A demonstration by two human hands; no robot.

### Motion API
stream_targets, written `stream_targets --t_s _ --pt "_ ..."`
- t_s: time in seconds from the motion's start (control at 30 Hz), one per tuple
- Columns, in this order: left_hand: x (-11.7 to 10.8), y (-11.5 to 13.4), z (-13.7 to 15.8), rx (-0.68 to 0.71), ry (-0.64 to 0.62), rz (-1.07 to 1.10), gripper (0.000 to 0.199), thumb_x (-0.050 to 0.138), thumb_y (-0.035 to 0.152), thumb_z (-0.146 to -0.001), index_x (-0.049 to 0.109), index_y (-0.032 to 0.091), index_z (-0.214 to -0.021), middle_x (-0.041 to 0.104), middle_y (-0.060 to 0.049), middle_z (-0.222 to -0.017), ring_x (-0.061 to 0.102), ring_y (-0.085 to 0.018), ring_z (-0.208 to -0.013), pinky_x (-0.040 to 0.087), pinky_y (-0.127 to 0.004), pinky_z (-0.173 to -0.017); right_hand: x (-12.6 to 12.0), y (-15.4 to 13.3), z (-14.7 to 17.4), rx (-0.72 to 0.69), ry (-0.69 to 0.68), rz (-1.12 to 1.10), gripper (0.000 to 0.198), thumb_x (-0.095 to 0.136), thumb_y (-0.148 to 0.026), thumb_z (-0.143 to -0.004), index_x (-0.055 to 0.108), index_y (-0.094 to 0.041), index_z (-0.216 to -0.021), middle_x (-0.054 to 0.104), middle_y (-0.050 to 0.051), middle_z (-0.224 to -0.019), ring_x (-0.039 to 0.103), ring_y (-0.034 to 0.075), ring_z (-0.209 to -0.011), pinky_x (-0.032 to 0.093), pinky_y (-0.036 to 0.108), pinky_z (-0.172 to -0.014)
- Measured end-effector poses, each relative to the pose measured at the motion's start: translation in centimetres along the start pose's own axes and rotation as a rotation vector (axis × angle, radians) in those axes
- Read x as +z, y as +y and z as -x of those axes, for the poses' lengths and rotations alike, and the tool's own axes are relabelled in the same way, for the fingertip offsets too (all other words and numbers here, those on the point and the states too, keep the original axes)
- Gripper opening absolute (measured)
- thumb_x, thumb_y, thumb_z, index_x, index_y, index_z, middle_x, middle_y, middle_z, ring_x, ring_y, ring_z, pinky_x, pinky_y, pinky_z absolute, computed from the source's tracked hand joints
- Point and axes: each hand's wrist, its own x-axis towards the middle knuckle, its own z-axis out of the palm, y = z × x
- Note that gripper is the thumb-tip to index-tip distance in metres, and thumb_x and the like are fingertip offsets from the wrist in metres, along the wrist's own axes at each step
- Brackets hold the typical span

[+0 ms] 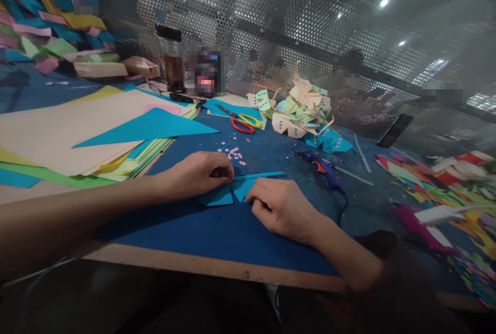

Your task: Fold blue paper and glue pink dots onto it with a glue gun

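A small folded piece of blue paper (219,197) lies at the front of the blue table, with a gap between its two lower flaps. A narrow blue strip of it reaches out to the right above my right hand. My left hand (205,170) is closed on its upper left part, fingers curled and thumb partly hidden. On its right flap my right hand (284,206) is closed, fingertips pressed to the edge. Tiny pink paper squares (234,154) are scattered just beyond. Farther back rest scissors (244,123) with red and yellow handles.
Large coloured paper sheets (77,122) are stacked left. A pile of folded paper pieces (304,109) stands behind, near a perforated metal screen (240,24). To the right are a blue glue gun (325,169), glue sticks (361,153) and paper scraps (414,179). A bottle (173,63) stands behind.
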Motion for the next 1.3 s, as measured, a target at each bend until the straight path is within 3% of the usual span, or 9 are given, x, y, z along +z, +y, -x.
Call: stream_targets --t_s 0.13,0.27,0.57,0.77,1.0,1.3 --pt "0.0 0.0 0.1 0.015 0.013 0.004 0.011 0.06 0.015 -0.083 0.069 0.019 -0.086 0.07 -0.001 -0.085 0.062 -0.015 -0.076 0.044 -0.025 -0.067 0.0 0.7 -0.4 0.081 0.099 0.056 0.023 0.046 -0.012 -0.095 0.068 -0.016 -0.101 0.066 0.006 -0.093 0.059 0.018 -0.087 0.044 0.03 -0.079" --pt "0.1 -0.1 0.3 0.036 0.024 -0.013 0.015 0.058 0.011 -0.082 0.069 0.02 -0.087 0.069 0.0 -0.085 0.062 -0.014 -0.076 0.043 -0.024 -0.066 0.0 1.6 -0.9 0.153 0.048 0.163 0.019 0.051 -0.022 -0.1 0.069 -0.016 -0.104 0.064 0.009 -0.101 0.056 0.021 -0.096 0.042 0.035 -0.086" --pt "0.2 -0.7 0.4 0.08 0.018 -0.047 0.017 0.055 0.011 -0.084 0.069 0.02 -0.09 0.067 -0.002 -0.092 0.064 -0.016 -0.084 0.045 -0.026 -0.072 0.2 2.2 -1.4 0.225 0.013 0.119 0.02 0.052 -0.027 -0.102 0.066 -0.019 -0.09 0.066 0.004 -0.094 0.059 0.019 -0.093 0.039 0.033 -0.08" --pt "0.2 -0.7 0.6 0.117 0.029 -0.051 0.016 0.054 0.015 -0.089 0.069 0.02 -0.091 0.067 -0.003 -0.093 0.065 -0.016 -0.083 0.046 -0.027 -0.071 0.7 2.8 -1.4 0.255 0.023 0.047 0.016 0.052 -0.028 -0.101 0.066 -0.022 -0.107 0.065 0.005 -0.102 0.059 0.02 -0.097 0.04 0.033 -0.084" --pt "0.2 -0.7 0.6 0.125 0.04 -0.082 0.017 0.055 0.014 -0.086 0.07 0.021 -0.091 0.069 -0.003 -0.092 0.065 -0.017 -0.085 0.047 -0.029 -0.074 1.0 3.2 -1.3 0.271 0.005 -0.013 0.014 0.06 -0.033 -0.098 0.064 -0.02 -0.091 0.06 0.005 -0.099 0.055 0.021 -0.097 0.041 0.033 -0.085" --pt "-0.1 -0.6 0.7 0.104 0.069 -0.149 0.013 0.059 0.017 -0.086 0.071 0.021 -0.089 0.07 -0.002 -0.091 0.064 -0.019 -0.089 0.046 -0.03 -0.077 -0.5 2.2 -1.2 0.338 -0.078 -0.125 0.009 0.066 -0.024 -0.093 0.064 -0.019 -0.085 0.06 0.002 -0.089 0.056 0.016 -0.083 0.041 0.029 -0.073"
